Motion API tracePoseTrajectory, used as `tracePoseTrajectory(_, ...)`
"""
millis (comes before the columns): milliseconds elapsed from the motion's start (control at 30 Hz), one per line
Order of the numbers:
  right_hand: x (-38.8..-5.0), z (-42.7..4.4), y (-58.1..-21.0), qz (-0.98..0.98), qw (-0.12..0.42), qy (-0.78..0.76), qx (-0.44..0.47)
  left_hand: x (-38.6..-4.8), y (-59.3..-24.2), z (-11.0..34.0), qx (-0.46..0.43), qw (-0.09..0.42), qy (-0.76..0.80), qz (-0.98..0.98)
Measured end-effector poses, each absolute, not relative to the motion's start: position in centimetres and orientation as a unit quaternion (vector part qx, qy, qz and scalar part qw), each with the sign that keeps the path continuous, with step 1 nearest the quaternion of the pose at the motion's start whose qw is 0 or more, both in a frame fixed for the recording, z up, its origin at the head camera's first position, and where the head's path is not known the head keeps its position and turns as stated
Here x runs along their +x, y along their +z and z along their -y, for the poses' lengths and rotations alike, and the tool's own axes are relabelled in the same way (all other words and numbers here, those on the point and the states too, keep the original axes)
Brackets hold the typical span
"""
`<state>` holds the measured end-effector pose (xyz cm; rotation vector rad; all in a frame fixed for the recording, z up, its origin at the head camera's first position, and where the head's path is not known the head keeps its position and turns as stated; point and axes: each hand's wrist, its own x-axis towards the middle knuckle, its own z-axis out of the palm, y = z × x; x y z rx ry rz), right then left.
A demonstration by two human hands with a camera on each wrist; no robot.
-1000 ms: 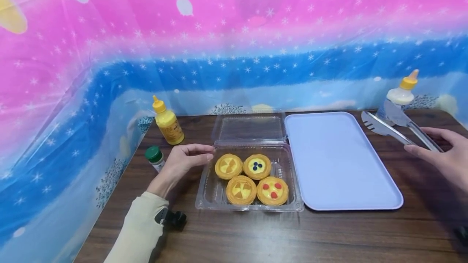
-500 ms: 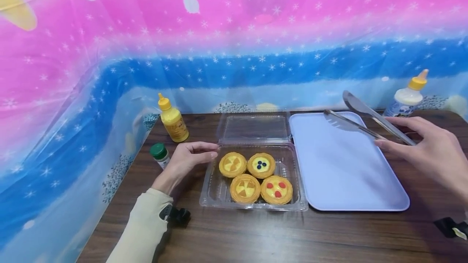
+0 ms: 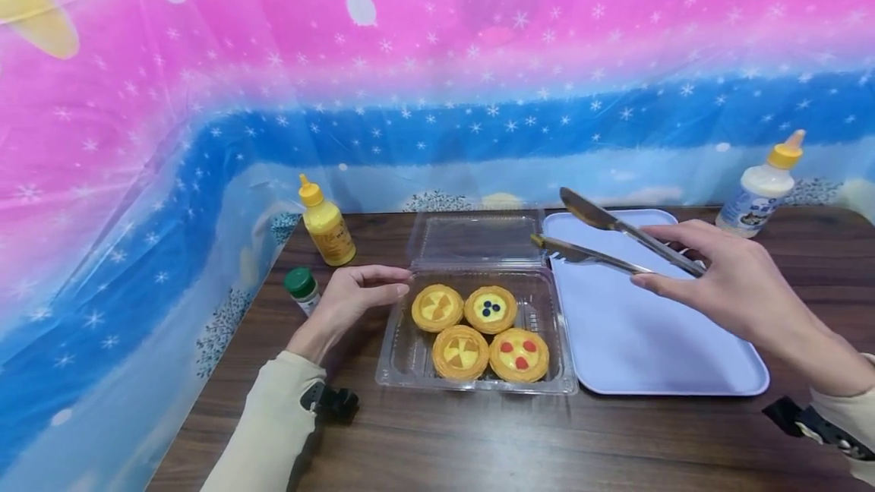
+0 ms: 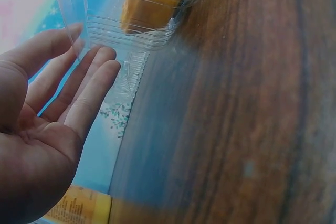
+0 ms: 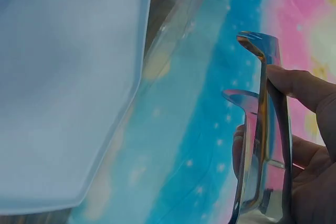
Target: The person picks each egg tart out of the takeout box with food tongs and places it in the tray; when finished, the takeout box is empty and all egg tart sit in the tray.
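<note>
My left hand (image 3: 349, 298) holds the left rim of a clear plastic container (image 3: 403, 380) between thumb and fingers; the left wrist view shows fingertips against the clear wall (image 4: 123, 11). Inside lie several tarts: two with orange wedges (image 3: 460, 353), one with blueberries (image 3: 490, 310), one with red pieces (image 3: 519, 355). My right hand (image 3: 738, 279) grips metal tongs (image 3: 645, 240), whose two arms stand apart with nothing between them. The tongs hang above the pale lilac tray (image 3: 656, 359), their tips pointing left near the container's back right corner.
A yellow squeeze bottle (image 3: 328, 230) and a green-capped shaker (image 3: 301, 287) stand left of the container. Behind the tray's right side is a white bottle with a yellow cap (image 3: 757, 192). The container's lid (image 3: 475, 238) lies back, near a patterned cloth (image 3: 437, 127).
My right hand has carried the tongs left from beside the white bottle to over the tray, toward the container. My left hand stays at the container's rim. The view has shifted slightly.
</note>
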<state>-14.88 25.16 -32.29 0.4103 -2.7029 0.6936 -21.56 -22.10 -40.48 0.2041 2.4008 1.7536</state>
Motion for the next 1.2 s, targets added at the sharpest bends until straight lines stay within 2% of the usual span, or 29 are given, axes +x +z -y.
tracePoseTrajectory(667,-15.3,-17.2,-33.4,0.914,0.114,0.291,0.26,-21.6,-40.4,22.2,0.069,0.082,0.58,-0.807)
tracePoseTrajectory(933,-15.2,-14.6,-34.0,0.917,0.05,0.309,0.247,-21.6,-40.3,22.1,0.073,0.08,0.585,-0.804)
tracePoseTrajectory(1200,-15.2,-12.7,-34.6,0.918,0.035,0.309,0.247,-21.6,-40.4,22.2,0.062,0.084,0.583,-0.805)
